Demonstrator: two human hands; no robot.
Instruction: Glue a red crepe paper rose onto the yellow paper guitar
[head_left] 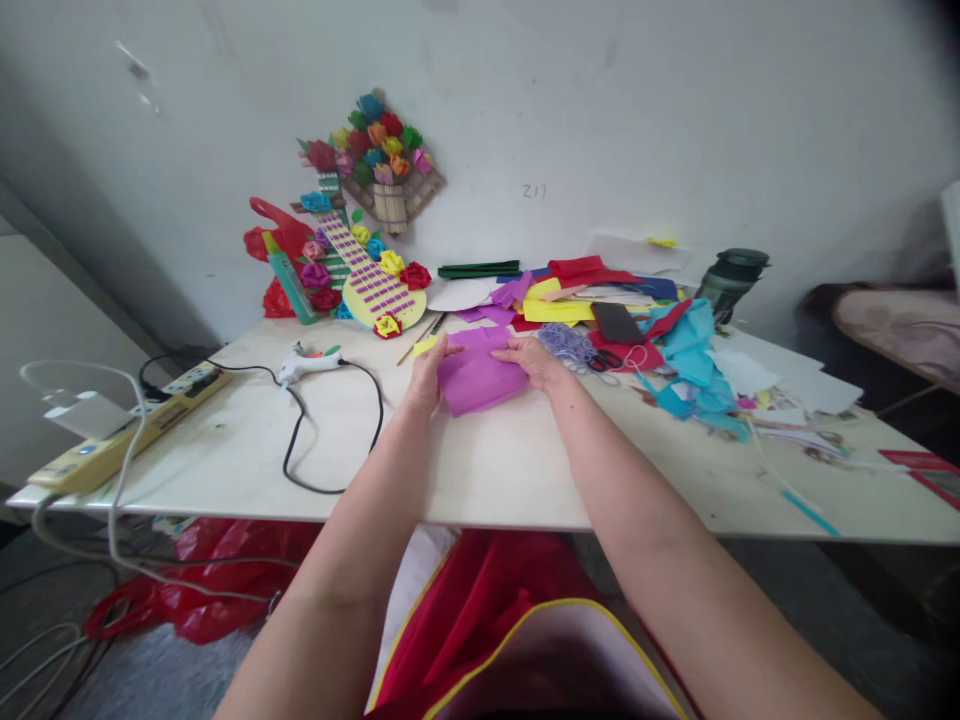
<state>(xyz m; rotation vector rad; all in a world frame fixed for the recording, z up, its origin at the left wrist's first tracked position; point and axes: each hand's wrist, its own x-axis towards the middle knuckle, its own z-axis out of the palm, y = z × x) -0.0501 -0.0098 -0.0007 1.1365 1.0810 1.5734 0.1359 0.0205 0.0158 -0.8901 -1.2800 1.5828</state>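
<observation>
A sheet of purple crepe paper (482, 375) is stretched between my two hands, just over the white table (495, 480). My left hand (430, 372) pinches its left edge, with the thumb on top. On the opposite edge, my right hand (534, 362) grips the paper, thumb also on top and the other fingers mostly underneath. A small yellow piece (424, 346) shows beside my left fingers. Just beyond my right hand lies a tangle of lilac yarn (568, 343), with dark-handled scissors (604, 360) next to it.
A glue gun (311, 362) with a looping black cord lies left, near a power strip (112, 440). Behind stand a paper-flower guitar (382, 290) and a green glue bottle (291, 285). Coloured paper, a phone (615, 323), blue scraps (686, 350) and a dark bottle (733, 280) occupy the right.
</observation>
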